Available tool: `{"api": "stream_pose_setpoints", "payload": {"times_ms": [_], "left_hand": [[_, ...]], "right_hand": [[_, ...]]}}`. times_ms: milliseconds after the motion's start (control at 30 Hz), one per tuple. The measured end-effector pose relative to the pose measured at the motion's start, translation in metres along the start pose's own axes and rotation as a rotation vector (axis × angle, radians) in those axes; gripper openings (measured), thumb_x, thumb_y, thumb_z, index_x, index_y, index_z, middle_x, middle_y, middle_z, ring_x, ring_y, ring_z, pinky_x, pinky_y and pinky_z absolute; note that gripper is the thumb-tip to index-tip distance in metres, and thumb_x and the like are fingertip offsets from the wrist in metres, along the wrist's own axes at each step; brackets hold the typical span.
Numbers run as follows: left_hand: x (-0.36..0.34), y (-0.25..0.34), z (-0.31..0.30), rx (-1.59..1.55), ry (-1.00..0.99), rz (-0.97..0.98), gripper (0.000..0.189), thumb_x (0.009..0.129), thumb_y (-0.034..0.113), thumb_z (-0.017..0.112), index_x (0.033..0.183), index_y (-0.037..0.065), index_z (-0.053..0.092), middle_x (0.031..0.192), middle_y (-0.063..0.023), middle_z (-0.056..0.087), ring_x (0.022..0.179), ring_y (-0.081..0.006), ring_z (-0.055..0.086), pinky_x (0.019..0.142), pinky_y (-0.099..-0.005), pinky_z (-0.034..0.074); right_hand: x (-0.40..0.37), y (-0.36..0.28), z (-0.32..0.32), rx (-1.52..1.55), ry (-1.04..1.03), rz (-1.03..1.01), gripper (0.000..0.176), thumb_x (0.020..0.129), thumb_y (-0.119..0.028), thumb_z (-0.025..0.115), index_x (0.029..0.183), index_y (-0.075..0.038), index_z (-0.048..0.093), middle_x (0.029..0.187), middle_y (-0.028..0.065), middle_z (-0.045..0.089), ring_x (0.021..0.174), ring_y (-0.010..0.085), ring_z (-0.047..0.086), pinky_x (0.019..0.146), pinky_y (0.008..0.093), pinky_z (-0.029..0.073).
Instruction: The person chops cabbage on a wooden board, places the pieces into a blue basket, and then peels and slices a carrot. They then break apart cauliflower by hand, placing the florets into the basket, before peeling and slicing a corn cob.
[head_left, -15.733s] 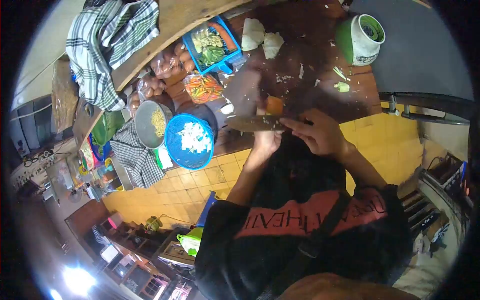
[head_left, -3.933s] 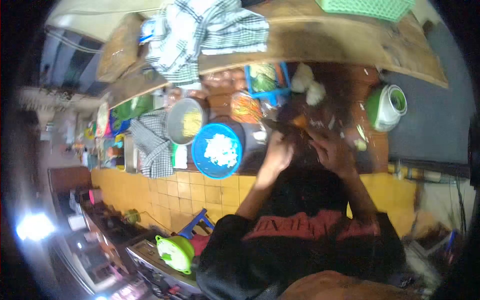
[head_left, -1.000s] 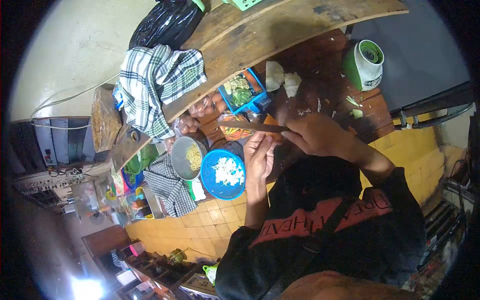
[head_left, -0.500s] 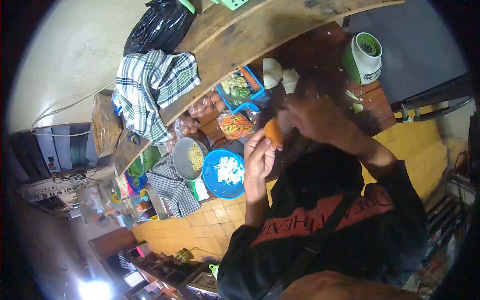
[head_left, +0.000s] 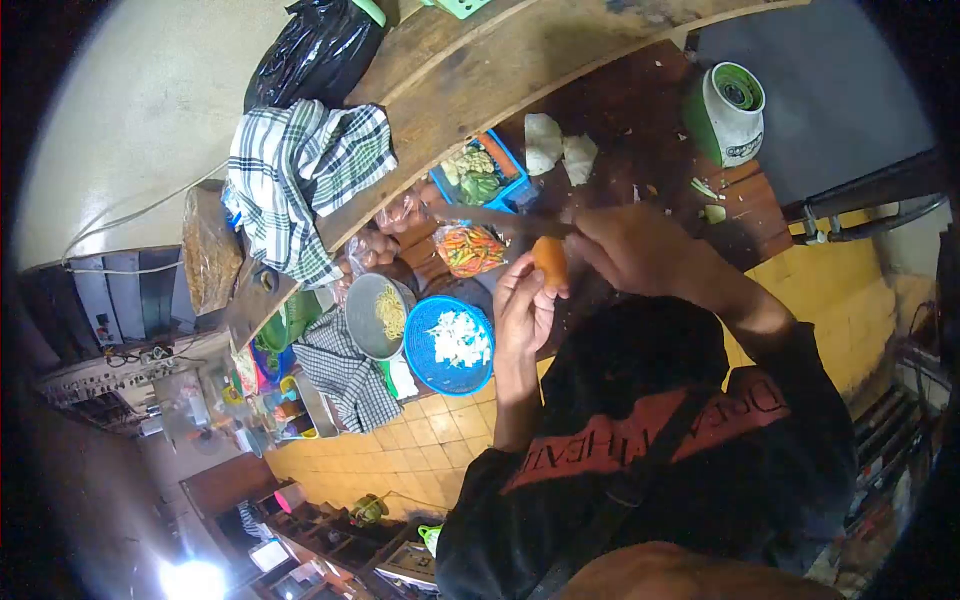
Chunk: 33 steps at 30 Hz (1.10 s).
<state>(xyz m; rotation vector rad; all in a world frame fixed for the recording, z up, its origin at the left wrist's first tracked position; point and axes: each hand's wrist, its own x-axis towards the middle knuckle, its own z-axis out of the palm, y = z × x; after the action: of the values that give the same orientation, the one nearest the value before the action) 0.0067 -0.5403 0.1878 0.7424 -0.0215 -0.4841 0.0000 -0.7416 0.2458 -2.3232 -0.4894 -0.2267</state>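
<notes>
My left hand (head_left: pixel 525 305) holds a short orange carrot piece (head_left: pixel 551 264) upright between thumb and fingers. My right hand (head_left: pixel 625 245) is closed around the handle end of a knife (head_left: pixel 505 220). The dark, slightly blurred blade points left, just above the carrot's top end. Whether the blade touches the carrot, I cannot tell. Beyond the blade lies a clear bag of red, orange and green chillies (head_left: pixel 470 250). A blue basket (head_left: pixel 515 190) behind it holds vegetables.
To the left stand a blue colander (head_left: pixel 424 374) with chopped white pieces and a grey bowl (head_left: pixel 362 330) of noodles. White cabbage-like pieces (head_left: pixel 543 143) lie at the back. A green-white appliance base (head_left: pixel 733 115) is back right. A wooden shelf edge (head_left: pixel 540 75) crosses above.
My right hand, blurred before, has shifted slightly, and the knife blade now shows above the carrot, pointing left. My left hand still holds the carrot in nearly the same place.
</notes>
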Motion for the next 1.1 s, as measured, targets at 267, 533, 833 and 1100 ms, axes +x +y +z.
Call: {"api": "stream_pose_setpoints", "payload": {"times_ms": [267,533,833,1100], "left_hand": [[0.0,-0.007,-0.01,-0.05,-0.177,-0.032,0.03,0.089,0.003,0.05,0.116,-0.008,0.051,0.101,-0.0167,0.061,0.084,-0.0239,0.063,0.07,-0.0337,0.053],[0.005,-0.002,-0.003,0.033,-0.106,0.022,0.023,0.088,0.001,0.05,0.11,-0.007,0.053,0.098,-0.0156,0.061,0.08,-0.0212,0.062,0.069,-0.0312,0.052],[0.01,0.001,0.009,0.165,-0.039,0.022,0.02,0.09,0.004,0.051,0.105,-0.008,0.054,0.09,-0.0126,0.062,0.073,-0.0174,0.061,0.067,-0.0284,0.052],[0.011,0.0,0.01,0.277,-0.038,0.038,0.025,0.088,0.002,0.054,0.11,-0.008,0.055,0.092,-0.0097,0.062,0.074,-0.0125,0.058,0.064,-0.0236,0.048]], "right_hand": [[0.002,0.002,0.01,-0.089,0.042,0.025,0.019,0.09,-0.021,0.052,0.086,-0.002,0.052,0.071,0.0187,0.058,0.066,0.0375,0.06,0.059,0.0464,0.046],[-0.005,-0.013,-0.001,0.082,-0.128,-0.025,0.018,0.09,-0.021,0.052,0.086,-0.003,0.052,0.071,0.019,0.058,0.064,0.0388,0.059,0.058,0.047,0.046],[-0.002,-0.001,0.005,-0.011,0.009,-0.067,0.017,0.089,-0.022,0.052,0.092,-0.005,0.052,0.061,0.017,0.058,0.06,0.038,0.06,0.057,0.05,0.046],[0.009,0.006,-0.007,-0.085,0.028,0.197,0.02,0.088,-0.022,0.053,0.089,-0.003,0.054,0.072,0.019,0.06,0.069,0.0369,0.061,0.063,0.0453,0.048]]}}
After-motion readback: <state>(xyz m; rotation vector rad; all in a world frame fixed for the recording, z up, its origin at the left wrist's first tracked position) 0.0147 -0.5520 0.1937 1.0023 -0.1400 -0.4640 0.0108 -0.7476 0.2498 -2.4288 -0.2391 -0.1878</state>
